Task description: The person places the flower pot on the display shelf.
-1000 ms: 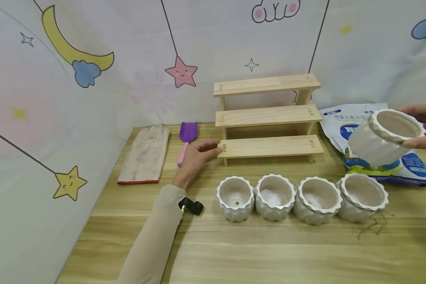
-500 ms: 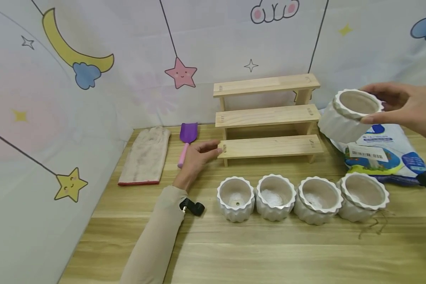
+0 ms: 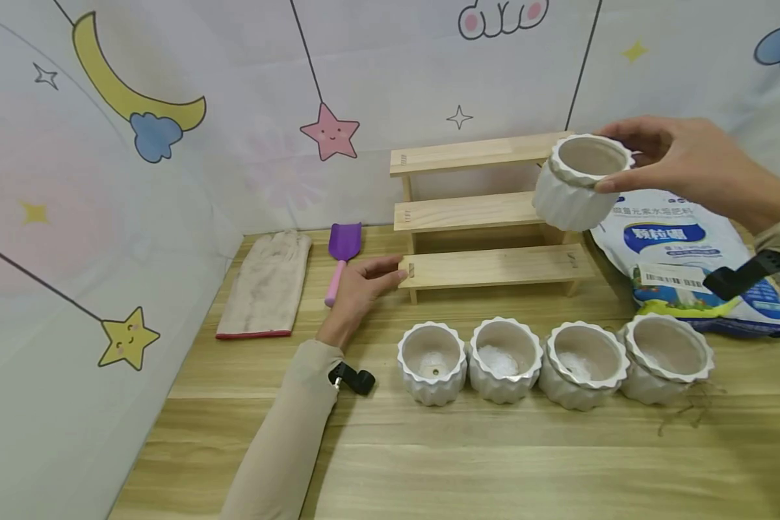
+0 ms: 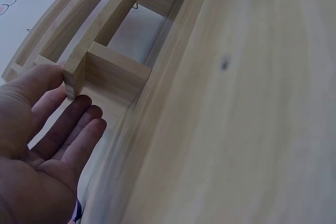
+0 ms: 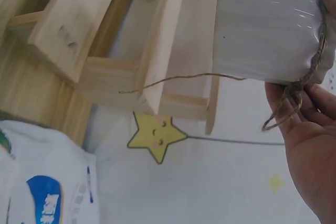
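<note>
In the head view my right hand grips a white ceramic flower pot by its scalloped rim, tilted, in front of the right end of the upper steps. Twine is tied round the pot's neck, its loose end trailing, in the right wrist view. My left hand holds the left end of the lowest step of a three-step wooden plant stand. In the left wrist view the thumb lies against one side of that step's end, the other fingers under it.
Several white pots stand in a row before the stand. A fertilizer bag lies at the right. On the left are a purple toy-like shovel and a cloth glove. A patterned curtain hangs behind.
My right hand has carried the pot leftward and up, from over the fertilizer bag to the stand's right end. The left hand stays on the lowest step.
</note>
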`<move>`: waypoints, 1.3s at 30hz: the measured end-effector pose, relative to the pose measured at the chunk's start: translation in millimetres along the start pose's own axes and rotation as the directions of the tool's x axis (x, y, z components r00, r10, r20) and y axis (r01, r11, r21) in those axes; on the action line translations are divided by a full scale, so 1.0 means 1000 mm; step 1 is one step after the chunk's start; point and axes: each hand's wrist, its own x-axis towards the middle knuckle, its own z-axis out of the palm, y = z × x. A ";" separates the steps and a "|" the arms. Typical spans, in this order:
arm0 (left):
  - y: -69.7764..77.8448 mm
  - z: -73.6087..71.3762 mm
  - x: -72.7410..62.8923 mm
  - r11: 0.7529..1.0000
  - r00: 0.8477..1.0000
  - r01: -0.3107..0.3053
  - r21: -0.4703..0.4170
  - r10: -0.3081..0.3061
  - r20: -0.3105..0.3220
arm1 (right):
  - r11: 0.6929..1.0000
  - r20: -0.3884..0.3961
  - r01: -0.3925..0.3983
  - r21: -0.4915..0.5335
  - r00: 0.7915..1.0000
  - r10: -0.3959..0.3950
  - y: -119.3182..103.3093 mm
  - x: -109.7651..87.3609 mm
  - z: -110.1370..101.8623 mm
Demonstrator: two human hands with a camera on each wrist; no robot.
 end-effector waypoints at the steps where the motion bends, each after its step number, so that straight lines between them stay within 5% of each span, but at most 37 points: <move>1: 0.000 0.000 0.000 1.000 1.000 0.001 0.001 -0.001 -0.001 | 1.000 0.002 0.004 0.000 1.000 -0.004 -0.003 0.004 0.001; 24: -0.003 -0.001 0.000 0.999 1.000 -0.018 0.038 0.018 -0.013 | 0.994 0.003 0.057 0.092 0.998 -0.058 -0.062 0.089 0.032; 39: -0.001 0.001 -0.001 1.000 1.000 -0.011 0.026 0.011 -0.003 | 0.984 0.021 0.068 0.166 0.997 -0.073 -0.091 0.123 0.054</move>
